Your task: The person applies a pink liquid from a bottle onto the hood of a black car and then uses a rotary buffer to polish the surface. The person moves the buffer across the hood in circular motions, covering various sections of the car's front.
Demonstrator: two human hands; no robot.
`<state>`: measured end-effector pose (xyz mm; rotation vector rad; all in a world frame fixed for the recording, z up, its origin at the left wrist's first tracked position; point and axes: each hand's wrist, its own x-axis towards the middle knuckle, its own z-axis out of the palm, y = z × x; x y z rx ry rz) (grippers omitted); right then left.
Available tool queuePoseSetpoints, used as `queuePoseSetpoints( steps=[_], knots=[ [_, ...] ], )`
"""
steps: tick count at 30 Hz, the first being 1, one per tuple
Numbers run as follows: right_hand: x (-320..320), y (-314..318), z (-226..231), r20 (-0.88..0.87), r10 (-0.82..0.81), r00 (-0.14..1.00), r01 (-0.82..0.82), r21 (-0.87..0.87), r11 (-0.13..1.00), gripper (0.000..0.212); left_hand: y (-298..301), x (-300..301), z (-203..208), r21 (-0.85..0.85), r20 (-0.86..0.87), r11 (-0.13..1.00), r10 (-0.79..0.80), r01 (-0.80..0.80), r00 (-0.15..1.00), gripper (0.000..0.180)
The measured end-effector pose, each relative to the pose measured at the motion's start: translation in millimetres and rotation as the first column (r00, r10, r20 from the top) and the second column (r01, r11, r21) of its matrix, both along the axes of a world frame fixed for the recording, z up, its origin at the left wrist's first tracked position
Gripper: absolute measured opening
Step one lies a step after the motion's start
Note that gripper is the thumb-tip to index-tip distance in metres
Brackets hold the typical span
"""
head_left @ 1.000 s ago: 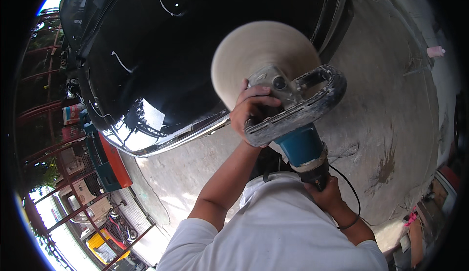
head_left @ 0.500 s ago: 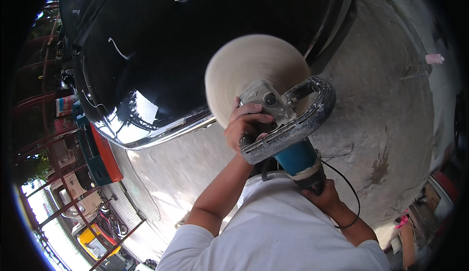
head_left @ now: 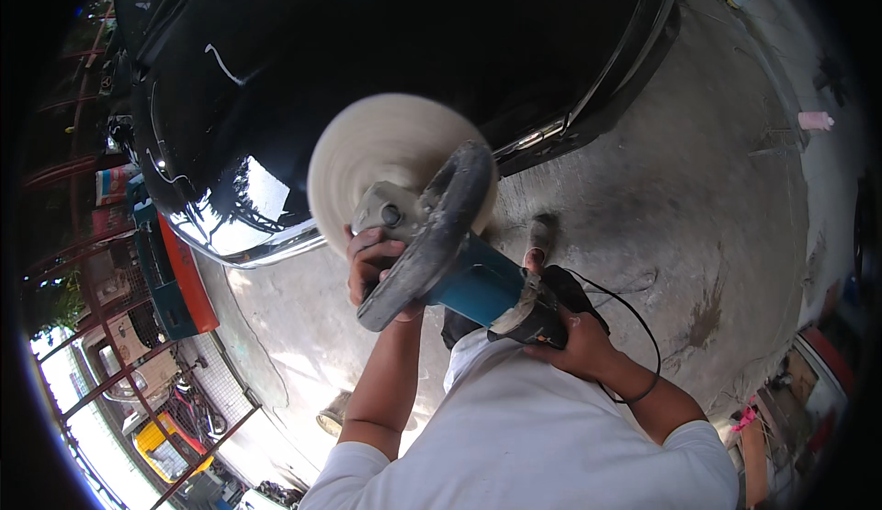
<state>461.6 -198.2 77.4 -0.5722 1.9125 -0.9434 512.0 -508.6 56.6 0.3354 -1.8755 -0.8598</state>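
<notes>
Head view: grips the black rear end of a long blue-bodied power polisher, close before a white cloth shirt, with the right hand wrapped round it. Clasps the dark grey loop handle near its left end with the curled left hand. Carries the round cream pad across the near edge of a glossy black car as seen from above; cannot tell whether touching. Leaves bare grey concrete floor open rightward, toward a small pink container.
</notes>
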Motion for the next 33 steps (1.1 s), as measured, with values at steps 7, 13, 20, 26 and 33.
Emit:
queuePoseSetpoints(
  steps=[7,13,20,26,33],
  knots=[
    [-19,-48,7,-0.125,0.212,0.969,-0.203,0.083,0.976,0.087,-49,66,-8,-0.754,0.018,0.6,0.424,-0.266,0.905,0.078],
    [-8,-8,11,-0.085,0.056,0.995,-0.043,0.142,0.989,0.086,-18,17,-21,-0.262,0.082,0.963,0.096,-0.071,0.992,0.054],
    [-2,39,16,0.026,-0.346,0.938,0.346,0.002,0.938,0.055,31,-115,6,0.105,-0.124,0.92,-0.366,0.379,0.922,0.071],
    [3,60,1,0.126,-0.493,0.861,0.492,0.039,0.87,0.038,60,-173,25,0.09,-0.169,0.84,-0.517,0.535,0.839,0.047],
    [-1,50,6,0.098,-0.331,0.938,0.336,-0.032,0.941,0.046,43,-124,24,0.119,-0.151,0.905,-0.391,0.409,0.908,0.043]
  ],
)
